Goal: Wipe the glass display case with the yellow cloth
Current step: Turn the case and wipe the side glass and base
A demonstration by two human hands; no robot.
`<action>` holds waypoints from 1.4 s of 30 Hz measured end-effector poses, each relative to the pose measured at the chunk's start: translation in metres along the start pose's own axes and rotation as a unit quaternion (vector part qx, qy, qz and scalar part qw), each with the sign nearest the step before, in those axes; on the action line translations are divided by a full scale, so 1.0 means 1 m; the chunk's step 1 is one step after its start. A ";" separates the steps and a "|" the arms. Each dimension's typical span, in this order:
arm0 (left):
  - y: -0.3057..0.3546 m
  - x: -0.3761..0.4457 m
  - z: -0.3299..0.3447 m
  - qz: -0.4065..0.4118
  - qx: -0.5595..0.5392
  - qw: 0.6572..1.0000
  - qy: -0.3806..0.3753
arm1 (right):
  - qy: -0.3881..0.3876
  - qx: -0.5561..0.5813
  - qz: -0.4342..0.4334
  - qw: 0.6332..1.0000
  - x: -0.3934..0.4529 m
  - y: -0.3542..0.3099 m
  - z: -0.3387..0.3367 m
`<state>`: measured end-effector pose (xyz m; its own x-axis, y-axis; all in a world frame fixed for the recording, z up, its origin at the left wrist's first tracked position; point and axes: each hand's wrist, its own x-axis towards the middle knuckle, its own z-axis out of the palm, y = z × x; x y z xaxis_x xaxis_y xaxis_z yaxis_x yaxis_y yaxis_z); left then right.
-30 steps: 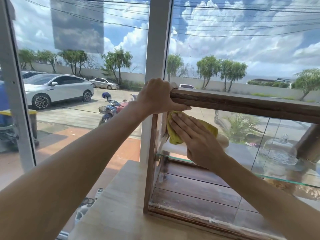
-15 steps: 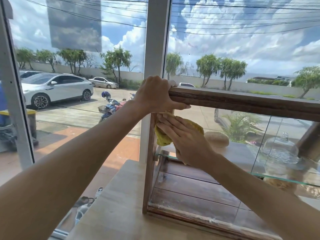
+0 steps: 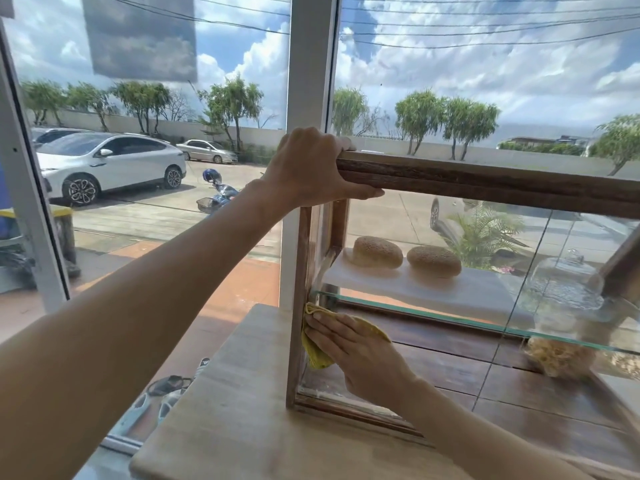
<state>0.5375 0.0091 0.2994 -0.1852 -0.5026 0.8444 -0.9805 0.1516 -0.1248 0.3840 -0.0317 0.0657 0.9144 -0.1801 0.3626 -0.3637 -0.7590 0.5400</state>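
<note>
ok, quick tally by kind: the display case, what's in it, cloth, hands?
Display case: 1
Bread rolls: 2
Glass dome: 1
Crumbly baked item, kind unclear: 1
Yellow cloth: 1
Hands: 2
Total: 8

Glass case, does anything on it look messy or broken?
Yes, a bit messy: white streaks smear the glass by the wooden corner post, just above the glass shelf. The right hand presses the yellow cloth flat lower down; the left hand grips the top frame. Nothing looks broken.
</note>
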 end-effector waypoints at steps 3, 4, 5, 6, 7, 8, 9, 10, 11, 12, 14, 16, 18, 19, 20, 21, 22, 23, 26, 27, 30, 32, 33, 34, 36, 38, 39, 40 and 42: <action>0.000 0.000 0.000 0.004 0.008 1.000 -0.001 | -0.041 0.026 -0.022 0.999 -0.011 -0.012 0.018; 0.000 0.000 0.000 0.007 0.008 1.000 -0.003 | -0.057 0.038 -0.029 0.997 -0.015 -0.016 0.023; 0.000 0.000 0.000 0.007 0.009 1.000 -0.006 | -0.079 0.051 -0.035 0.995 -0.018 -0.020 0.028; 0.000 0.000 0.000 0.006 0.008 1.000 -0.007 | -0.104 0.063 -0.041 0.992 -0.021 -0.024 0.032; 0.000 0.000 0.000 0.003 0.008 1.000 -0.010 | -0.131 0.074 -0.044 0.988 -0.024 -0.028 0.036; 0.000 0.001 0.000 0.000 0.010 1.000 -0.014 | -0.152 0.084 -0.047 0.984 -0.027 -0.032 0.038; 0.000 0.001 0.000 -0.004 0.012 1.000 -0.020 | -0.167 0.095 -0.047 0.980 -0.029 -0.035 0.041; 0.000 0.001 0.000 -0.009 0.013 1.000 -0.025 | -0.181 0.109 -0.043 0.976 -0.031 -0.039 0.043; 0.000 0.001 0.000 -0.012 0.011 0.999 -0.029 | -0.189 0.125 -0.038 0.973 -0.032 -0.041 0.043; 0.000 0.001 -0.001 -0.013 0.011 0.999 -0.032 | -0.190 0.138 -0.033 0.972 -0.033 -0.042 0.043; 0.001 0.001 -0.001 -0.014 0.015 0.999 -0.037 | -0.185 0.164 -0.032 0.968 -0.035 -0.044 0.044; 0.001 0.001 -0.001 -0.018 0.022 0.999 -0.037 | -0.170 0.195 -0.031 0.965 -0.038 -0.046 0.045; 0.001 0.001 -0.001 -0.020 0.026 0.999 -0.040 | -0.142 0.241 -0.017 0.960 -0.041 -0.050 0.045; 0.001 0.001 -0.001 -0.020 0.026 0.999 -0.043 | -0.127 0.270 -0.009 0.954 -0.042 -0.052 0.045; 0.001 0.001 -0.001 -0.021 0.025 0.998 -0.045 | -0.118 0.290 -0.002 0.950 -0.043 -0.054 0.045; 0.001 0.001 0.000 -0.021 0.023 0.998 -0.046 | -0.111 0.304 0.005 0.946 -0.044 -0.057 0.045; 0.001 0.001 0.000 -0.022 0.023 0.998 -0.046 | -0.105 0.314 0.012 0.944 -0.044 -0.058 0.045; 0.001 0.000 0.000 -0.024 0.024 0.998 -0.044 | -0.105 0.318 0.015 0.942 -0.044 -0.059 0.044; 0.002 -0.001 0.000 -0.029 0.018 0.998 -0.044 | -0.112 0.316 0.005 0.942 -0.045 -0.059 0.045; 0.002 -0.001 0.000 -0.030 0.017 0.998 -0.045 | -0.111 0.319 -0.001 0.941 -0.046 -0.058 0.045; 0.003 -0.002 0.000 -0.029 0.013 0.998 -0.045 | -0.060 0.300 -0.033 0.952 -0.055 -0.054 0.039; 0.004 -0.002 0.000 -0.034 0.010 0.998 -0.047 | -0.012 0.265 -0.058 0.963 -0.060 -0.047 0.029; 0.004 -0.002 0.000 -0.038 0.011 0.998 -0.048 | 0.011 0.246 -0.063 0.967 -0.061 -0.042 0.022; 0.004 -0.002 -0.001 -0.040 0.014 0.998 -0.049 | 0.038 0.225 -0.062 0.972 -0.061 -0.035 0.017; 0.005 -0.003 -0.001 -0.042 0.014 0.998 -0.054 | 0.073 0.180 -0.047 0.980 -0.064 -0.016 0.012; 0.006 -0.004 -0.002 -0.039 0.009 0.997 -0.060 | 0.060 0.142 -0.035 0.987 -0.069 0.000 0.015; 0.006 -0.003 -0.003 -0.037 0.009 0.997 -0.063 | 0.041 0.126 -0.035 0.991 -0.074 0.005 0.020; 0.006 -0.003 -0.003 -0.035 0.007 0.997 -0.065 | 0.019 0.111 -0.038 0.993 -0.079 0.007 0.027; 0.006 -0.003 -0.003 -0.030 0.009 0.998 -0.063 | -0.041 0.104 -0.046 0.993 -0.091 0.002 0.040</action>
<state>0.5321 0.0143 0.2972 -0.1327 -0.6132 0.7787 -0.9908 0.1041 -0.0868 0.3076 -0.0416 0.0040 0.9566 -0.1474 0.2514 -0.2407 -0.8861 0.3962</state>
